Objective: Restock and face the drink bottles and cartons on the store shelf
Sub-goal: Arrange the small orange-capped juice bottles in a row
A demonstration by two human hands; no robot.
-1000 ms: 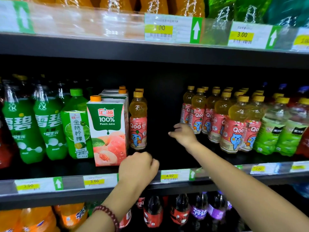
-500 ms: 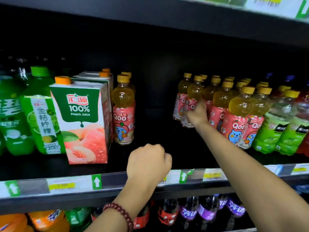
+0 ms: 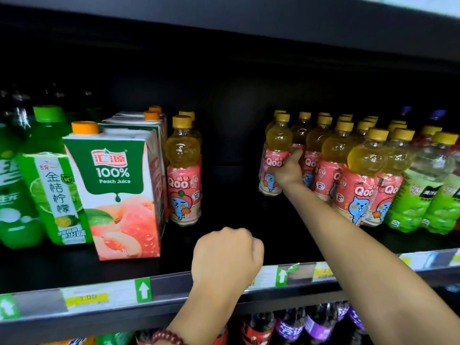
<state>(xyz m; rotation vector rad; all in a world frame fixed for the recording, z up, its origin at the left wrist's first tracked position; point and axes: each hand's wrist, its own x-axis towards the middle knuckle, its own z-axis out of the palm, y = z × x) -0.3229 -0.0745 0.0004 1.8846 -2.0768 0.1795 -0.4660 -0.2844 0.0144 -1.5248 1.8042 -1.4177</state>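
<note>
The right hand [image 3: 288,171] wraps its fingers round the leftmost Qoo bottle [image 3: 275,155] at right of centre, beside the packed Qoo row [image 3: 358,170]. At lower centre the left hand [image 3: 226,255] is a closed fist on the shelf edge [image 3: 99,295], holding nothing visible. A peach juice carton [image 3: 119,192] and a lone Qoo bottle [image 3: 184,170] stand at centre left.

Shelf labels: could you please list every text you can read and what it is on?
"汇源 100% Peach Juice": carton.
"Qoo": lone bottle, and the bottle in the right hand.
"金桔柠檬": green bottle.
"3.00", blurred: yellow price tag.
Other tags and lower-shelf labels: unreadable.
</note>
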